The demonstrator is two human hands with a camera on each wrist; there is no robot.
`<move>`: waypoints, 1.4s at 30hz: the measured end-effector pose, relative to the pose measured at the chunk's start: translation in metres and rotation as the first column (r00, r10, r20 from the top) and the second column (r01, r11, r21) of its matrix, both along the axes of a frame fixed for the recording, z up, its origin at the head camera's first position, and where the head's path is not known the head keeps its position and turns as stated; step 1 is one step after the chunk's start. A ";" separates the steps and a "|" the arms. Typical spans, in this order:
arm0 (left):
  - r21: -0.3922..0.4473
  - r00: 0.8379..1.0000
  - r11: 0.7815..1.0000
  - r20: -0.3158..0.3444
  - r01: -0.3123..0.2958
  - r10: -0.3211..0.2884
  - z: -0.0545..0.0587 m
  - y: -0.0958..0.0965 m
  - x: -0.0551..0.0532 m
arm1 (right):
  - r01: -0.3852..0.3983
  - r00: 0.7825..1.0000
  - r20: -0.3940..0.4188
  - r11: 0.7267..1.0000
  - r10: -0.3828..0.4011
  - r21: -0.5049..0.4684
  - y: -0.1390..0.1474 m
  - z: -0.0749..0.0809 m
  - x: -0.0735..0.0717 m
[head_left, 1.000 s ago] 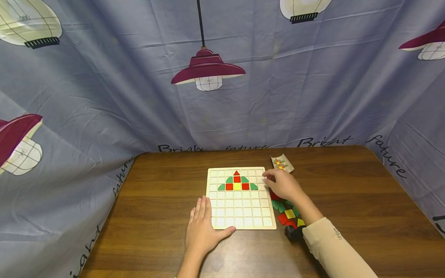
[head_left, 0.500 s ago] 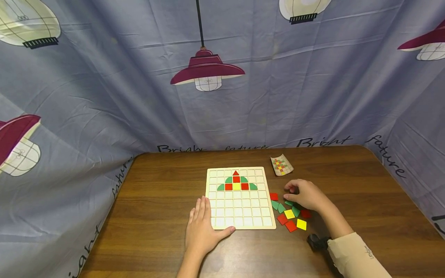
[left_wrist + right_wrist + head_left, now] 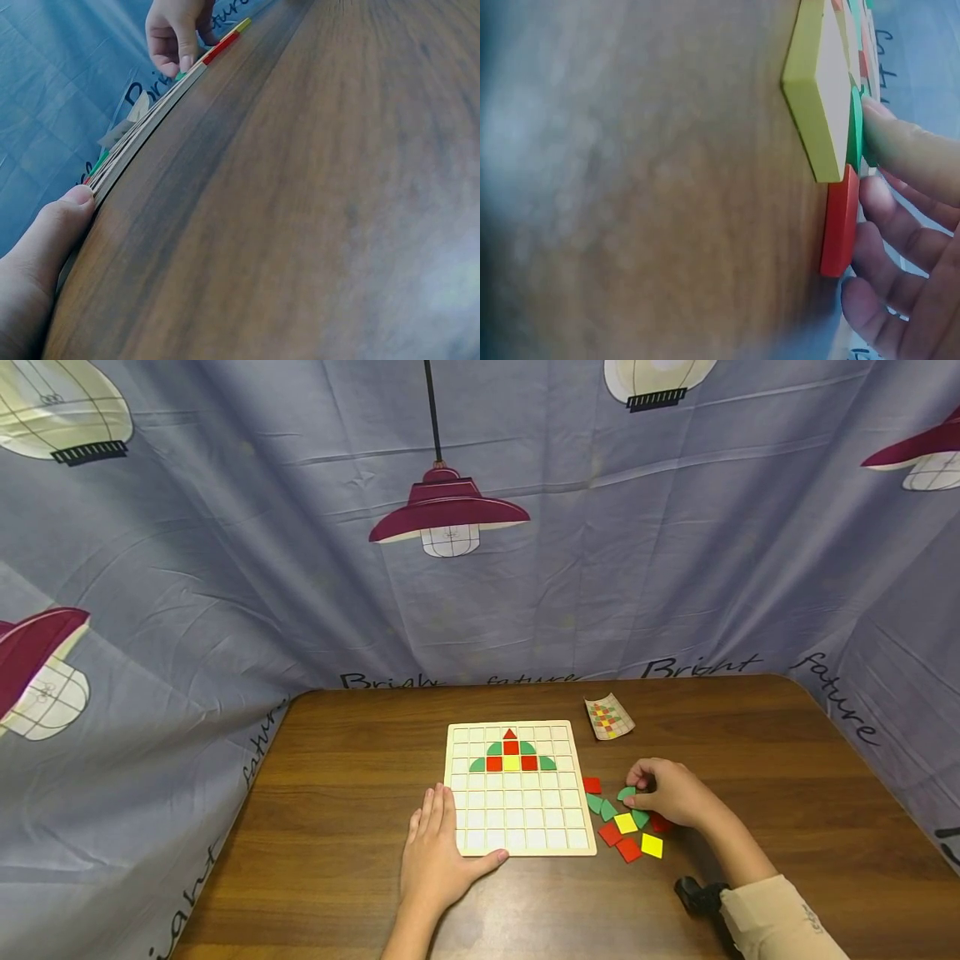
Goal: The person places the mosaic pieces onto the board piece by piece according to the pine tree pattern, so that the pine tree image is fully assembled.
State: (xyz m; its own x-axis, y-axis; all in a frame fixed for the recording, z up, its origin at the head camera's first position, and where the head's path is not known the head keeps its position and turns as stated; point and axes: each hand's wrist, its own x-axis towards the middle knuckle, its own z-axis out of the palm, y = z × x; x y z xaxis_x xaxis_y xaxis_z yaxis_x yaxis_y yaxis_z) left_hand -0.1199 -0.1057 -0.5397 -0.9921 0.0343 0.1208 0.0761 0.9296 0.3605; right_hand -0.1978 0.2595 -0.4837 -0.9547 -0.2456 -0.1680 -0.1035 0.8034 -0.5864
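A pale square grid board (image 3: pixel 517 818) lies on the table, with red, green and yellow tiles set in its upper cells like a tree top. My left hand (image 3: pixel 435 864) rests along its left side, fingers straight, the thumb at the near edge. To the right of the board, my right hand (image 3: pixel 671 793) pinches a green quarter-round tile (image 3: pixel 626 793) between thumb and forefinger, low over the loose tiles. From the right wrist, a yellow square tile (image 3: pixel 817 97) and a red tile (image 3: pixel 840 225) show close to the curled fingers; the thumb partly hides the green ones.
More loose tiles lie right of the board, among them a yellow square (image 3: pixel 652 846) and a red square (image 3: pixel 628 849). A small pattern card (image 3: pixel 609 718) lies behind them. A printed curtain (image 3: pixel 465 610) hangs beyond the wooden table (image 3: pixel 337 777).
My right hand has left the board's upper right edge, come back toward the loose tiles and taken a green quarter-round tile. The left hand has stayed in place.
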 end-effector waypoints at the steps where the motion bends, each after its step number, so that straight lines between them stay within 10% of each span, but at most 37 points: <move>1: -0.002 1.000 1.000 0.001 0.001 -0.001 0.000 0.000 0.000 | -0.002 1.000 -0.003 1.000 0.002 -0.006 0.000 0.000 0.000; 24: -0.018 1.000 1.000 -0.004 0.005 -0.005 -0.002 0.000 0.000 | 0.016 0.998 -0.063 0.989 -0.025 -0.146 -0.023 0.004 -0.012; 42: -0.022 1.000 1.000 0.018 0.005 -0.005 0.001 -0.001 -0.001 | -0.091 0.995 -0.062 0.966 0.078 -0.242 -0.124 0.010 -0.021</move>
State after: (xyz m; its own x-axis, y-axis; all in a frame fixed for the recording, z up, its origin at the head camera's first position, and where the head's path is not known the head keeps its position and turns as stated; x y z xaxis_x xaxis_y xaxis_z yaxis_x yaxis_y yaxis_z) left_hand -0.1204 -0.1062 -0.5388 -0.9939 0.0416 0.1021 0.0742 0.9371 0.3411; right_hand -0.2185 0.1359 -0.4733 -0.9344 -0.3534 -0.0443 -0.1998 0.6232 -0.7562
